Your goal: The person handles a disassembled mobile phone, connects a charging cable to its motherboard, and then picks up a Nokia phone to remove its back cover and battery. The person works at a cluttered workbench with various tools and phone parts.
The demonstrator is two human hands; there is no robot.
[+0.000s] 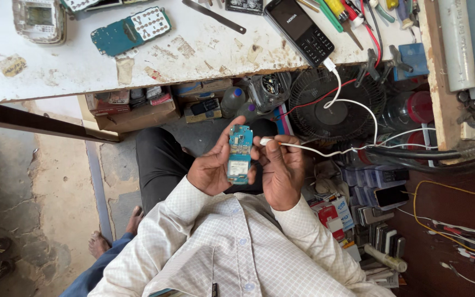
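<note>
Left hand (211, 171) pinches a teal phone circuit board (239, 154); right hand (282, 170) grips a white cable plug (265, 142).
Risk, centre frame: taut white cable (358, 104) to the black keypad phone (299, 30) on the worktop (72, 66) could drag it off.

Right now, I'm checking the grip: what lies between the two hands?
A blue circuit board, held upright by the left hand; the right hand pinches a white cable plug beside it. The head view shows this.

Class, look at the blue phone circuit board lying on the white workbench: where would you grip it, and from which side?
Grip the blue phone circuit board by its two long edges, coming from above; it lies flat, narrow, components facing up.
</note>
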